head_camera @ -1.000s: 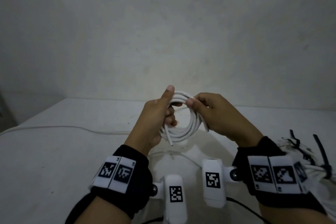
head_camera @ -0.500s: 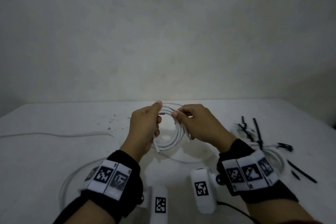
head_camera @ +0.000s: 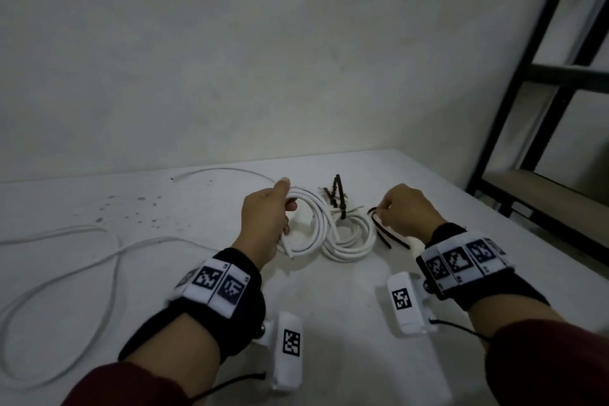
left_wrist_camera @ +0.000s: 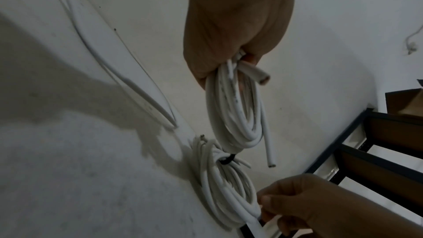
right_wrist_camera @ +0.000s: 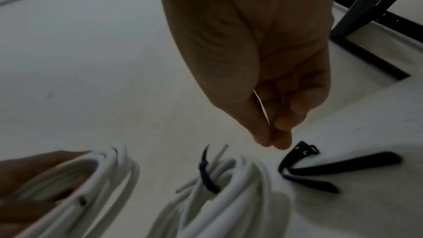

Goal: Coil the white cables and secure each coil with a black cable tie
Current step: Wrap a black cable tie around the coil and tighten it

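Note:
My left hand [head_camera: 286,203] grips a coil of white cable [head_camera: 318,224] by its left side and holds it just above the table; the left wrist view shows the coil [left_wrist_camera: 235,115] hanging from the curled fingers [left_wrist_camera: 228,61]. A second white coil [head_camera: 351,241], bound with a black cable tie [head_camera: 341,208], lies on the table beside it. My right hand [head_camera: 382,209] hovers right of that coil. Its thumb and fingertips [right_wrist_camera: 273,144] are pinched together, nothing visibly between them, right beside loose black cable ties [right_wrist_camera: 304,171].
An uncoiled white cable [head_camera: 112,260] loops across the white table [head_camera: 329,323] at the left, and another [head_camera: 224,170] runs along the back. A black metal shelf frame [head_camera: 514,109] stands past the table's right edge. A pale wall rises behind.
My right hand has let go of the coil and moved right to the black ties. The left hand now holds the coil alone, lower. The view has swung right.

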